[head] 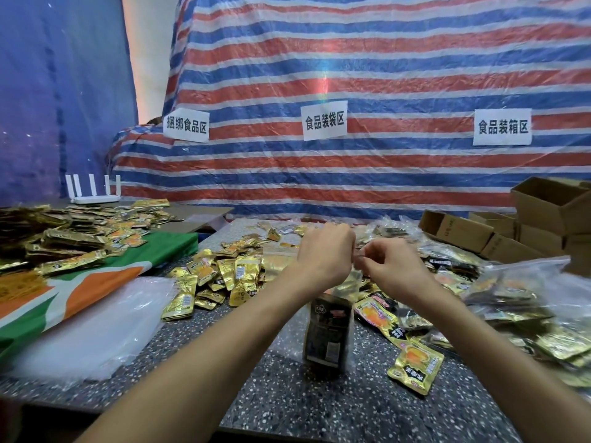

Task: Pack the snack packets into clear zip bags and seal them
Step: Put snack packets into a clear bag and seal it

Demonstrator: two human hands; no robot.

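A clear zip bag (329, 334) with dark snack packets inside hangs upright over the speckled table (287, 404). My left hand (324, 251) and my right hand (395, 270) both pinch its top edge, close together, raised above the table. A heap of gold snack packets (220, 276) lies to the left of the bag. More gold and black packets (415, 366) lie to its right. Filled clear bags (524, 295) are piled at the right.
A stack of empty clear bags (92, 327) lies front left beside a green, orange and white cloth (96, 282). More gold packets (64, 238) cover the left table, with a white router (92, 193) behind. Cardboard boxes (543, 215) stand at the right.
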